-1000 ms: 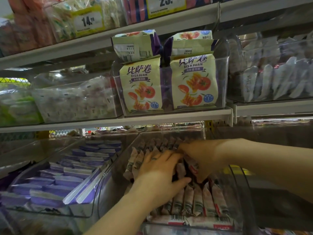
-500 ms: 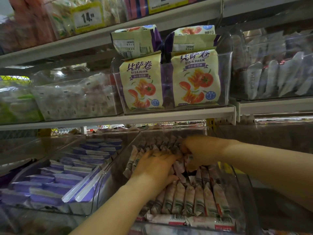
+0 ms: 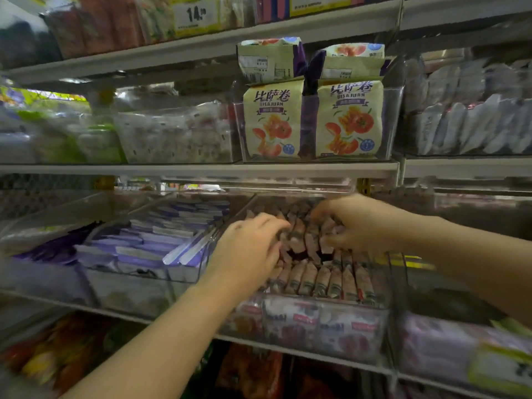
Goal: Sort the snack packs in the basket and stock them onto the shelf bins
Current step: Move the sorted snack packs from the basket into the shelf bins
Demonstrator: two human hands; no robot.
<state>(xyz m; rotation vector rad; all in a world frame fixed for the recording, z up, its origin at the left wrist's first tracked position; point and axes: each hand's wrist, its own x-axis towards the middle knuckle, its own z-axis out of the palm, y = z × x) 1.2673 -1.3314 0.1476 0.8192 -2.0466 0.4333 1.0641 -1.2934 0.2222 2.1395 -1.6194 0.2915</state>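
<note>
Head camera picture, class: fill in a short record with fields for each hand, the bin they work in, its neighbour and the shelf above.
left hand: fingers bent against the snack packs; grip unclear in the blur
right hand: fingers curled round a few upright packs
bin: clear, packs standing in rows
left neighbour: purple packs stacked in another clear bin
shelf above: yellow bags with tomato pictures
</note>
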